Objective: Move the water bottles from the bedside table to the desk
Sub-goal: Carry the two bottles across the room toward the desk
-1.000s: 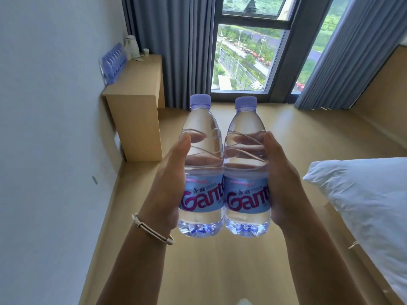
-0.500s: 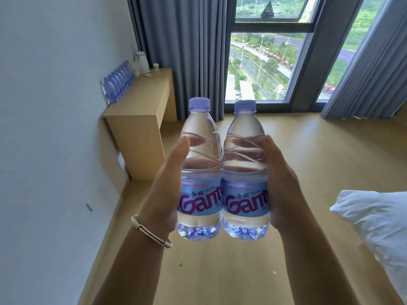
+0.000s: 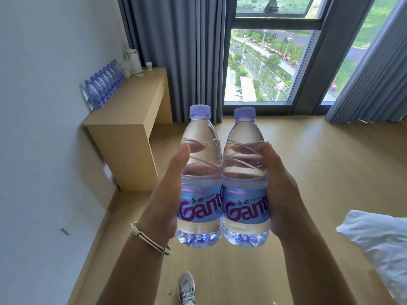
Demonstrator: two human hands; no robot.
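Note:
Two clear water bottles with lilac caps and blue labels stand upright side by side in the air in front of me. My left hand [image 3: 169, 194] grips the left bottle [image 3: 200, 172], my right hand [image 3: 282, 190] grips the right bottle [image 3: 245, 177], and the bottles touch each other. Ahead on the left, against the white wall, stands the light wooden desk [image 3: 132, 113]. A row of several matching bottles [image 3: 103, 89] lines its wall side.
A white kettle [image 3: 133, 61] and a small cup [image 3: 149, 66] sit at the desk's far end. Grey curtains [image 3: 180, 58] flank a large window [image 3: 266, 64] ahead. A white pillow [image 3: 378, 245] juts in at the right. Wooden floor [image 3: 319, 155] lies between; my shoe [image 3: 186, 288] shows below.
The desk, curtains and window have grown larger and closer in view. The pillow has slid toward the right edge. Both hands keep the same hold on the bottles.

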